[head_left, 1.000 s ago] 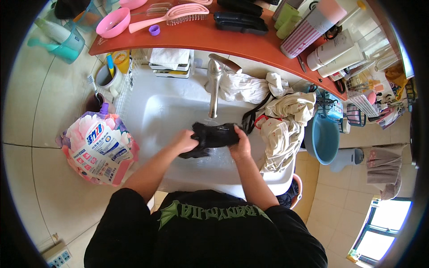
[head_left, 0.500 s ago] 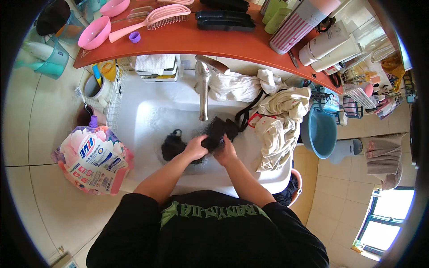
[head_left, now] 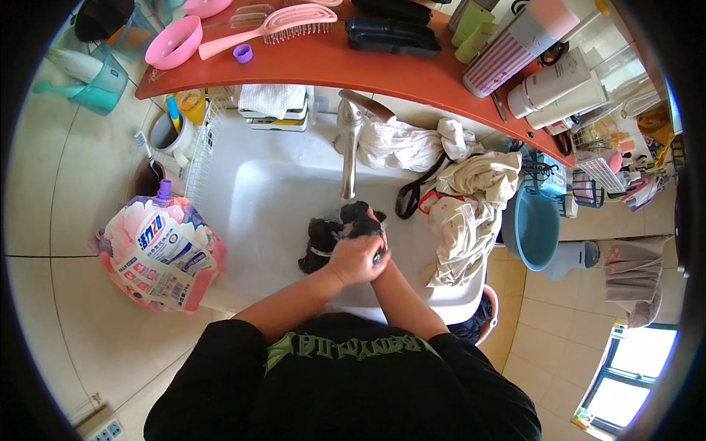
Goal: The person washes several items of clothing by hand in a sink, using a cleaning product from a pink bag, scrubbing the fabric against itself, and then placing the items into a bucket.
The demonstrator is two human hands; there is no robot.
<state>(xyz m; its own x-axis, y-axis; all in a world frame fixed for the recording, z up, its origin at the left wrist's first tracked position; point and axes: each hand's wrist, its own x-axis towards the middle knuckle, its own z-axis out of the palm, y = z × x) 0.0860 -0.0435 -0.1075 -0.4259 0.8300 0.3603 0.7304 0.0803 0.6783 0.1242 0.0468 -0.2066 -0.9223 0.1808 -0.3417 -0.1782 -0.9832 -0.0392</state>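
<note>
Head view: your hands [head_left: 357, 259] are closed around bunched black cloth [head_left: 354, 213] in the sink [head_left: 246, 213], below the faucet [head_left: 348, 158]; squeezing too abruptly could, in my judgement, splash your shirt [head_left: 346, 397].

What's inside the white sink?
In the sink: black cloth, partly gripped by the left hand, near the tap. Cloth and hand cover the floor beneath; what's there can't be seen. Cream clothing hides part of the right rim.

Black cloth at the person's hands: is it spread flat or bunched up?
Bunched up: the black cloth shows as a crumpled lump beside the left hand, with no smooth, flat stretch visible.
</note>
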